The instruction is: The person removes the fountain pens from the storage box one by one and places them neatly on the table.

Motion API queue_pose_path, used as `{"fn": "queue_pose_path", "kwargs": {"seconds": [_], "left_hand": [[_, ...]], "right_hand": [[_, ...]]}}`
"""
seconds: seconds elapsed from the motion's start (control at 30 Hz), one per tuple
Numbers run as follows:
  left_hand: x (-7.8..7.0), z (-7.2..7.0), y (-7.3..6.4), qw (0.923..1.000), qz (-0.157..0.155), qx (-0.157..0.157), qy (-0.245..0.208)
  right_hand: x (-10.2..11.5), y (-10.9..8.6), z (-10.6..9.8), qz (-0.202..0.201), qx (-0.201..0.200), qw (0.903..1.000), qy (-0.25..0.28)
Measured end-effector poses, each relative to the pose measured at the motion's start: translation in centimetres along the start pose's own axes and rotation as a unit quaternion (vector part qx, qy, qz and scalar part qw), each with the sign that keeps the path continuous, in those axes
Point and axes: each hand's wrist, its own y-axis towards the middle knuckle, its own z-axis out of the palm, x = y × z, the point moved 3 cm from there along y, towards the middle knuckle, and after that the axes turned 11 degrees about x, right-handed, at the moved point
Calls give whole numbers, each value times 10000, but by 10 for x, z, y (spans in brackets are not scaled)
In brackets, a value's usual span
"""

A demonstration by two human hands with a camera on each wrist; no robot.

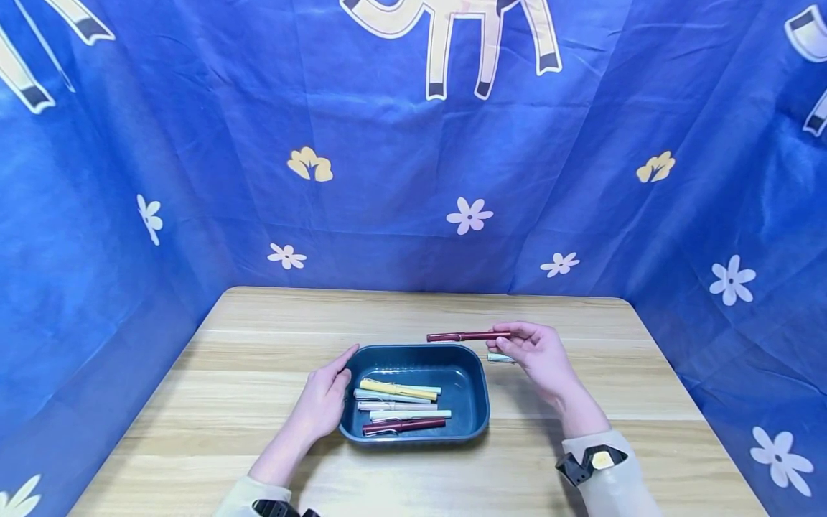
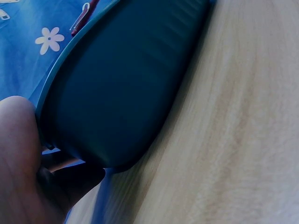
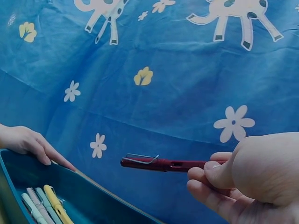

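A dark teal plastic box (image 1: pixel 474 402) stands on the table with several pens lying in it. Among them are a yellow pen (image 1: pixel 407 391), a lilac pen (image 1: pixel 397 407), a pale mint pen (image 1: pixel 420 414) and a dark red pen (image 1: pixel 413 426). My left hand (image 1: pixel 319 402) grips the box's left end, thumb at the rim. Above the box's back right corner, my right hand (image 1: pixel 533 355) pinches another dark red pen (image 3: pixel 149 163) by one end, its clip end pointing left. Under that hand a pale pen (image 1: pixel 499 357) is partly hidden.
The light wooden table (image 1: pixel 271 316) carries the box near its middle. A blue printed curtain (image 1: pixel 388 179) hangs behind the table and along both sides. Each wrist wears a black strap device (image 1: pixel 591 463) over a pale sleeve.
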Motion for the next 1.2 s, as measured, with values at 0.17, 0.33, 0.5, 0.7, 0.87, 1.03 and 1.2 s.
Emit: {"fn": "queue_pose_path", "kwargs": {"seconds": [0.17, 0.33, 0.5, 0.7, 0.87, 1.03, 1.2], "left_hand": [[1, 0, 0, 10000, 19, -10, 8], [1, 0, 0, 10000, 14, 8, -30], [1, 0, 0, 10000, 65, -8, -5], [2, 1, 0, 10000, 81, -16, 20], [2, 1, 0, 10000, 46, 4, 10], [2, 0, 0, 10000, 27, 7, 21], [0, 0, 0, 10000, 15, 37, 8]], "right_hand": [[0, -6, -10, -66, -81, 9999, 16], [-2, -11, -22, -151, -155, 9997, 86], [-3, -18, -33, -226, -279, 9991, 210], [-7, -26, -45, -337, -309, 9984, 348], [-13, -33, -56, -348, -343, 9976, 484], [-20, -39, -67, -256, -438, 9971, 563], [-28, -44, -75, -104, -484, 9969, 607]]}}
